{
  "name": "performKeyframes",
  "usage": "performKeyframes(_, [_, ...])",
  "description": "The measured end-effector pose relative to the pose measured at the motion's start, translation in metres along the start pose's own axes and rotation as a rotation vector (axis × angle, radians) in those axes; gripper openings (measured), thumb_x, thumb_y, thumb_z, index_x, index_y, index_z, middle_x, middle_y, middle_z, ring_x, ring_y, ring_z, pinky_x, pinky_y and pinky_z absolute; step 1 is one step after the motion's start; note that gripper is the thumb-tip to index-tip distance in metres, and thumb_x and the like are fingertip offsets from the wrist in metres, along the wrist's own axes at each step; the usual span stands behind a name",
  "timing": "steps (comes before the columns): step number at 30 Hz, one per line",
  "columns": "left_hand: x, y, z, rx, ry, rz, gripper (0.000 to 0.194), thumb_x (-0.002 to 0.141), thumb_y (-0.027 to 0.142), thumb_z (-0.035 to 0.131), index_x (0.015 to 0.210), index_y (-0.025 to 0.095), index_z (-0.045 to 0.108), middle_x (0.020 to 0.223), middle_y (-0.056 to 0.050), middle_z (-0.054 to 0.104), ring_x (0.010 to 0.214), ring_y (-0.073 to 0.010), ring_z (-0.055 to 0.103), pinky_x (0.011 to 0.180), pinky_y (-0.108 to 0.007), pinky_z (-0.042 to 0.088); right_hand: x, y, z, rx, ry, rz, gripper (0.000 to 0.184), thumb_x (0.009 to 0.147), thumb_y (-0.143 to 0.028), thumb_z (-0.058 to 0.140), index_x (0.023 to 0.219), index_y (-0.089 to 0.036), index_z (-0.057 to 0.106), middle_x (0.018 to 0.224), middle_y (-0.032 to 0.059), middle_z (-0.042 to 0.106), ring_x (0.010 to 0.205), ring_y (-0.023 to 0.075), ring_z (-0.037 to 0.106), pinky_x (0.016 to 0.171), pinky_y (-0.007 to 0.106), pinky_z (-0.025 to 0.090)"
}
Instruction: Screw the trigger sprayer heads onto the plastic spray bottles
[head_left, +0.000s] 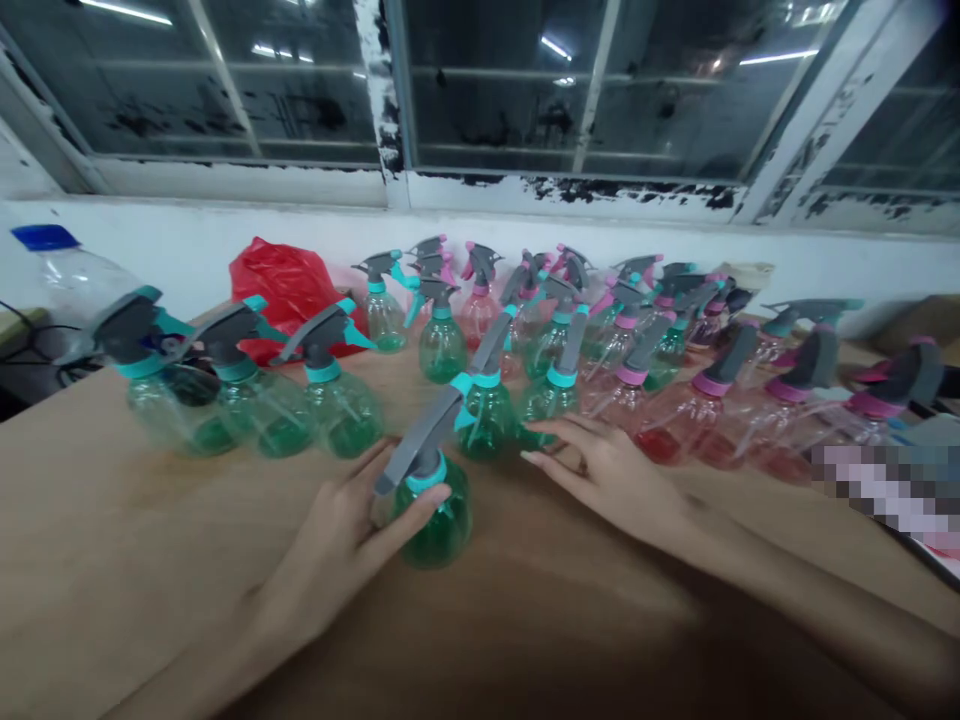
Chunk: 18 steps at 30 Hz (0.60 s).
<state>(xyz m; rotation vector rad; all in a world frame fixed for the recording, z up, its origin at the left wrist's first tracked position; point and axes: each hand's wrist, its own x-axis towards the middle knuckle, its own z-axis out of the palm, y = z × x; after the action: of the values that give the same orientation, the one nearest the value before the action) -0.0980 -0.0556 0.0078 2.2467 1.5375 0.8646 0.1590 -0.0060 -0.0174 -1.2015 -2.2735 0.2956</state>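
Green spray bottle (437,522) in the left hand (349,535), tilted slightly

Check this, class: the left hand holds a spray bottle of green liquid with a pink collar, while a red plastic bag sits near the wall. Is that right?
Not quite: the collar on the spray bottle in the left hand is turquoise, not pink, as the head view shows. The rest holds: green liquid, and the red plastic bag near the wall.
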Motion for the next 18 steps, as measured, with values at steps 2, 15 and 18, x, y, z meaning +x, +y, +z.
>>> performKeyframes(2, [-0.002, -0.012, -0.009, 0.058, 0.037, -0.025, 0.028, 0.086, 0.041, 0.052, 0.105, 0.021, 0.059, 0.102, -0.003, 0.067, 0.093, -0.0266, 0.063, 0.078, -0.035, 0.050, 0.008, -0.009, 0.003, 0.001, 0.040, 0.034, 0.033, 0.090, -0.039, 0.048, 0.116, -0.022, 0.059, 0.107, 0.0067, 0.066, 0.072, 0.0175, 0.068, 0.070, 0.033, 0.056])
performKeyframes(15, [0.036, -0.049, -0.003, 0.075, 0.109, -0.023, 0.026, 0.093, 0.040, 0.044, 0.095, 0.018, 0.057, 0.097, -0.007, 0.066, 0.091, -0.0247, 0.062, 0.082, -0.038, 0.048, 0.047, -0.034, 0.033, -0.146, 0.078, 0.270, 0.085, 0.081, -0.064, 0.048, 0.141, -0.007, 0.027, 0.073, 0.0105, 0.067, 0.067, 0.0324, 0.066, 0.060, 0.043, 0.051])
performKeyframes(18, [0.045, -0.053, 0.003, 0.036, 0.135, -0.016, 0.029, 0.094, 0.039, 0.041, 0.102, 0.015, 0.055, 0.103, -0.010, 0.065, 0.099, -0.0269, 0.060, 0.087, -0.041, 0.047, 0.056, -0.035, 0.037, -0.168, 0.113, 0.261, 0.082, 0.080, -0.063, 0.049, 0.136, -0.005, 0.032, 0.088, 0.0168, 0.066, 0.083, 0.0354, 0.065, 0.065, 0.044, 0.051])
